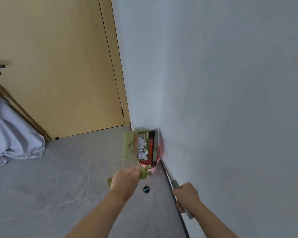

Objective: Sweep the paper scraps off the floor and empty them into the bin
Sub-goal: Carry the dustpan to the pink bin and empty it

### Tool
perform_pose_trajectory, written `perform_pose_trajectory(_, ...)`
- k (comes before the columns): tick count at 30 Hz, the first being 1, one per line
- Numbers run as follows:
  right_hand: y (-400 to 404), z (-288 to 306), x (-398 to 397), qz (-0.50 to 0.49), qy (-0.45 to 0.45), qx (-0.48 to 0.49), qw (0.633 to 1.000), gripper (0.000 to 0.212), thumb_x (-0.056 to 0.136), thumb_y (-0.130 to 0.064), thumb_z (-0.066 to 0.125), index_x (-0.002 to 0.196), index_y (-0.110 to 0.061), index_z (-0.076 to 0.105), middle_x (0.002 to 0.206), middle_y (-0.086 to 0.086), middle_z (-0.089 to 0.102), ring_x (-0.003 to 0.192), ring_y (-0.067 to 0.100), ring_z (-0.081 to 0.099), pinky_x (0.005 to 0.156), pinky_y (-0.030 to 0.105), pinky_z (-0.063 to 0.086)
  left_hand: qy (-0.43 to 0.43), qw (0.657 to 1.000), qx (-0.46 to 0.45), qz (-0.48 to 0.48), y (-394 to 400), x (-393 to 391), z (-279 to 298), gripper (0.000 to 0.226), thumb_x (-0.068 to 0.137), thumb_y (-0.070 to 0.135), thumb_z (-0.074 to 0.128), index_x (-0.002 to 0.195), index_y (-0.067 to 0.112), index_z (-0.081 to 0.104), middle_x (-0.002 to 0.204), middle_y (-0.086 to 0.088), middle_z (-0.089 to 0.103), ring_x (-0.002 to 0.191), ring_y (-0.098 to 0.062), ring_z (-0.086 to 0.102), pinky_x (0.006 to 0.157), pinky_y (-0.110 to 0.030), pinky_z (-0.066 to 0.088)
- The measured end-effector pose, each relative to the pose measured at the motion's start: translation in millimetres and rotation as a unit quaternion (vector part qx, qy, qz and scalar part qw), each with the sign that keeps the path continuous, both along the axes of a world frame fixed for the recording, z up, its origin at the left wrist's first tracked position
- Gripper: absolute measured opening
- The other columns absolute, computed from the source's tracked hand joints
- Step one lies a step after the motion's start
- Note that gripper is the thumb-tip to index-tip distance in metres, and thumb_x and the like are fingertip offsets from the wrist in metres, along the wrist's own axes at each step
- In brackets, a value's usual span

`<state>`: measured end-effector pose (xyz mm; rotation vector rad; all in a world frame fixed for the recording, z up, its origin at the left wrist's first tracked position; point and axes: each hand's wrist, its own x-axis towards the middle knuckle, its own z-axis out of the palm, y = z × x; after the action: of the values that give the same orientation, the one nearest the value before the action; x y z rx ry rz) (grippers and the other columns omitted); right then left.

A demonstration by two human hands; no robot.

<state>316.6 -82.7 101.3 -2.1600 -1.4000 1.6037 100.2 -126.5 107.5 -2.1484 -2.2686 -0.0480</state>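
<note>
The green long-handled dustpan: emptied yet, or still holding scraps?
Still holding scraps. White paper scraps lie in the green long-handled dustpan, which the left hand holds over the red bin.

right: wall [230,100] close | left: floor [41,186] open | ahead: bin [145,162]

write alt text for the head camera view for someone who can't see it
A person's left hand holds a green dustpan full of white paper scraps over a red bin by a white wall, while the right hand grips a broom handle. A tan door stands at the left.
</note>
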Motion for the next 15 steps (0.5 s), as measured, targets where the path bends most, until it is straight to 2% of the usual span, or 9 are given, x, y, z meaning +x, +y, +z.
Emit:
perform_pose_trajectory(6,6,-7,0,-0.022,0.017,-0.001,1.000,0.012,0.086,-0.004,0.050,0.089,0.005,0.057,0.060,0.015,0.056,0.034,0.019,0.047,0.043,0.024,0.044,0.004,1.000,-0.025,-0.016,-3,2,-13,0.050,0.030,0.005,0.092,0.055,0.018,0.052,0.040,0.003,0.046,0.026,-0.018,0.042,0.036,-0.015,0.023)
perform_pose_trajectory(10,10,-9,-5,-0.023,0.038,0.008,0.999,0.011,0.088,-0.003,0.053,0.088,0.006,0.058,0.060,0.015,0.056,0.033,0.017,0.047,0.039,0.021,0.042,0.015,0.999,-0.029,-0.028,-5,3,-16,0.047,0.033,0.005,0.091,0.054,0.018,0.051,0.039,0.002,0.045,0.025,-0.018,0.040,0.037,-0.015,0.019)
perform_pose_trajectory(15,10,-10,-9,-0.035,0.052,0.005,0.998,0.008,0.089,-0.004,0.054,0.083,0.002,0.056,0.056,0.014,0.054,0.036,0.019,0.047,0.042,0.022,0.043,0.024,0.999,-0.030,-0.034,-5,9,-19,0.045,0.039,0.007,0.091,0.052,0.017,0.050,0.037,0.002,0.043,0.024,-0.017,0.038,0.035,-0.017,0.020)
